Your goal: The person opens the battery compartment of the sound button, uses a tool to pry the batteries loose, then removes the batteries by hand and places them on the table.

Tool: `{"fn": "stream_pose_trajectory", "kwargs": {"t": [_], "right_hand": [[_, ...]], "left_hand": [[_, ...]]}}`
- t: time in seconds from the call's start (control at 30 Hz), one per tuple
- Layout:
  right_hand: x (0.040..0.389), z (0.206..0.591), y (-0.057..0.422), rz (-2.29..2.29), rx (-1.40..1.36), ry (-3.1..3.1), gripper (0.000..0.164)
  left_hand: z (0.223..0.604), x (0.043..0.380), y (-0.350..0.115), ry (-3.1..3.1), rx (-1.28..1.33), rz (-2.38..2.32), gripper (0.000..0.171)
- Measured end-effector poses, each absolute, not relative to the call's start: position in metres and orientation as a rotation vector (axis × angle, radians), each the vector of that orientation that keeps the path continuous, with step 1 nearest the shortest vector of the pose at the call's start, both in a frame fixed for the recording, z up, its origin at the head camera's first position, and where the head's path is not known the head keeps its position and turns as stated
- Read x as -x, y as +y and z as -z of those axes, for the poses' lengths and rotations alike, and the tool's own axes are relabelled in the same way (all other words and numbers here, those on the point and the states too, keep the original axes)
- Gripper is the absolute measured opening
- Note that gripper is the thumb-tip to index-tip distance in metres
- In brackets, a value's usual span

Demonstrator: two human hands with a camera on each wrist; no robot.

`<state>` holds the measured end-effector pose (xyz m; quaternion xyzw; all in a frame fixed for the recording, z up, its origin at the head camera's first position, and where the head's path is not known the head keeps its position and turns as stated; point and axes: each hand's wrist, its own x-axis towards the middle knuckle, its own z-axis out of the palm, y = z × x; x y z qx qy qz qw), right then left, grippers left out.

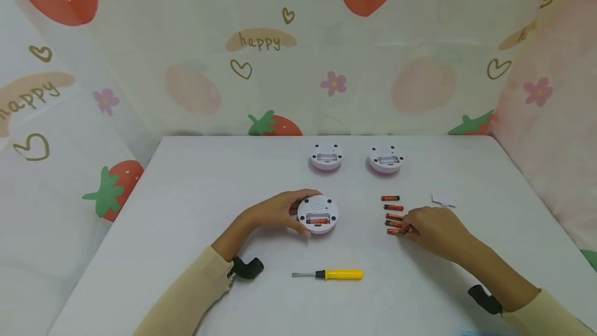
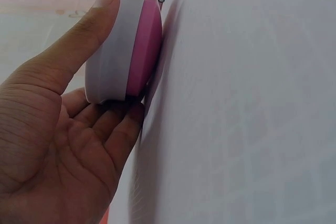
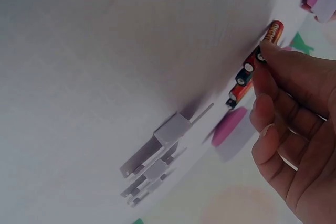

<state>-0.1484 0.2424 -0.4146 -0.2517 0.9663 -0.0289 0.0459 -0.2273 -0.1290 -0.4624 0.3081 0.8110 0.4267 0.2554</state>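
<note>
My left hand grips a round white device by its side, thumb at the near edge and fingers behind. Its base faces up, showing a speaker grid, dark feet and a battery compartment with one red battery in it. The left wrist view shows its pink lower part close over the table. To the right, my right hand pinches the end of a red battery between thumb and index finger. That battery is the nearest of a column of several batteries lying on the table.
Two similar round devices, one at the back middle and one to its right, lie with compartments uncovered. Small white battery covers lie beyond the right hand. A yellow-handled screwdriver lies in front. Patterned cloth walls border the table.
</note>
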Motion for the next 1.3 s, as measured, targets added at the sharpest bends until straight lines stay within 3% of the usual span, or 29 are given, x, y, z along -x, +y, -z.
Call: {"fn": "stream_pose_trajectory", "kwargs": {"t": [0.63,0.93,1.3], "right_hand": [[0.156,0.404,0.227,-0.001,0.833,2.962,0.014],[0.16,0.386,0.181,0.08,0.99,2.956,0.011],[0.17,0.375,0.122,0.138,1.037,2.9,0.022]], "left_hand": [[0.465,0.224,-0.131,2.189,-0.809,-1.177,0.094],[0.466,0.224,-0.13,2.171,-0.813,-1.192,0.093],[0.465,0.228,-0.129,2.194,-0.839,-1.166,0.092]]}}
